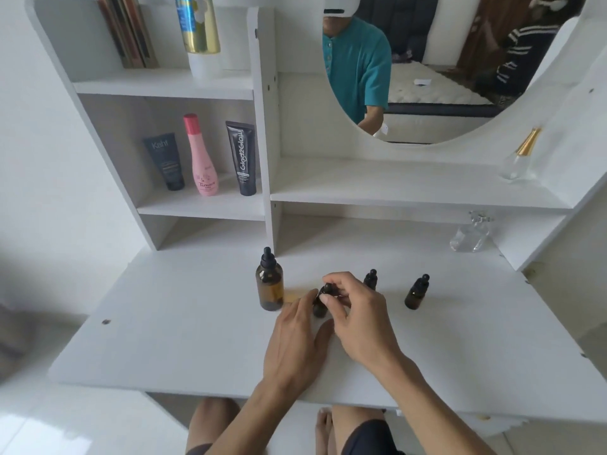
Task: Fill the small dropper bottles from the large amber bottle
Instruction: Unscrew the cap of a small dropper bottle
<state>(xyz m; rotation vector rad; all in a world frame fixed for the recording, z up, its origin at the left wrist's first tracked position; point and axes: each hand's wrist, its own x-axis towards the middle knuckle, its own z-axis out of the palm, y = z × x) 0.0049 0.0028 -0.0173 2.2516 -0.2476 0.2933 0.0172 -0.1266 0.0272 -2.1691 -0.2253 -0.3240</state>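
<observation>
A: Large amber bottle [270, 284], upright on the white desk [184, 339], black dropper cap still on, just left of both hands. Probably glass: smooth, rigid, breakable, likely slippery if wet. Heaviest item here, by the look of it. Best gripped round the cylindrical body, not by the soft bulb.

B: And the small dropper bottles?

A: Three of them, dark amber with black bulb caps. Nearest small bottle [320, 307] between the hands, mostly hidden. Second small bottle [370, 280] just behind the right hand. Third small bottle [416, 292] standing apart to the right. Light, easily tipped, so worth steadying at the base.

B: Hands?

A: Right hand [358, 310] with fingers curled, pinching the cap of the nearest small bottle. Left hand [295, 336] with fingers fairly straight, resting against that bottle's side, bracing it. Likely unscrewing, judging by the grip.

B: Surroundings?

A: Matte white shelving behind, holding a pink bottle [201, 156] between two dark tubes. Oval mirror [427, 70] above. Clear glass perfume bottle [470, 233] at the back right.
</observation>
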